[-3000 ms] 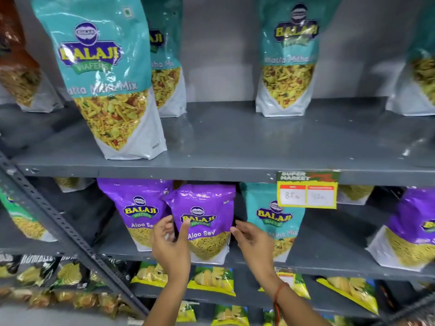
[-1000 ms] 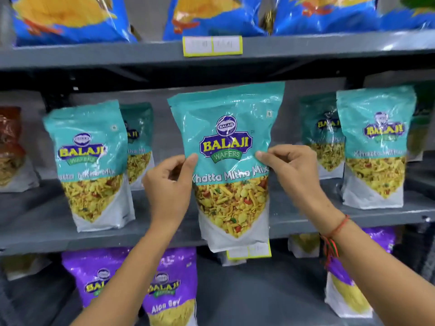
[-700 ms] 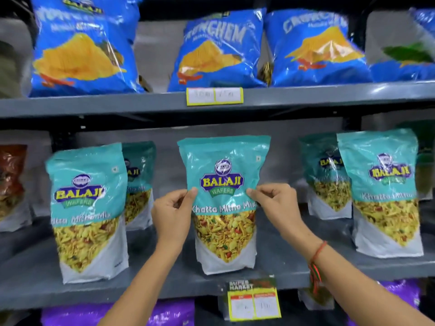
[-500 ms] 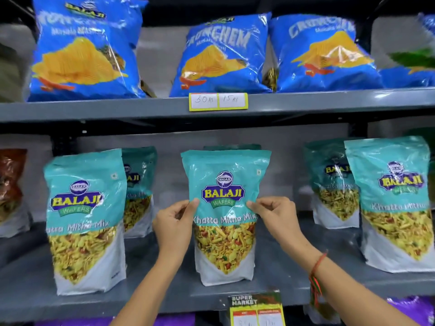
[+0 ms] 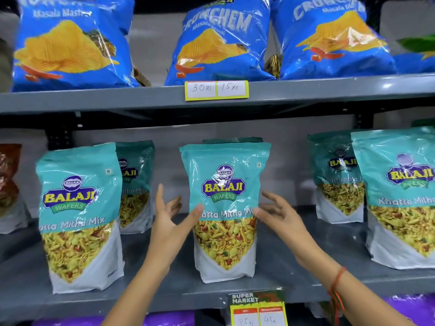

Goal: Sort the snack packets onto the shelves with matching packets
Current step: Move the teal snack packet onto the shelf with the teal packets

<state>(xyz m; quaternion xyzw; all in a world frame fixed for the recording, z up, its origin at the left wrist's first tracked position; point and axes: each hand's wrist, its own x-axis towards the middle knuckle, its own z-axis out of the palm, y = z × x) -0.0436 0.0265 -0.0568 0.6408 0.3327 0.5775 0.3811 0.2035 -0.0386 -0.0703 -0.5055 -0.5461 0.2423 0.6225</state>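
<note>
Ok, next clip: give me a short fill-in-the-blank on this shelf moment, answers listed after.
1. The teal Khatta Mitha Mix pouch between the hands stands upright on the grey metal ____ shelf.
2. The left hand and right hand flank that pouch with fingers ____.
3. The blue crinkly chip bags sit on the shelf ____ the teal pouches.
4. The red thread band is on the ____ wrist.

Missing words: middle; open; above; right

Bare shelf gaps flanking the centre packet; neighbouring packets beyond
</note>
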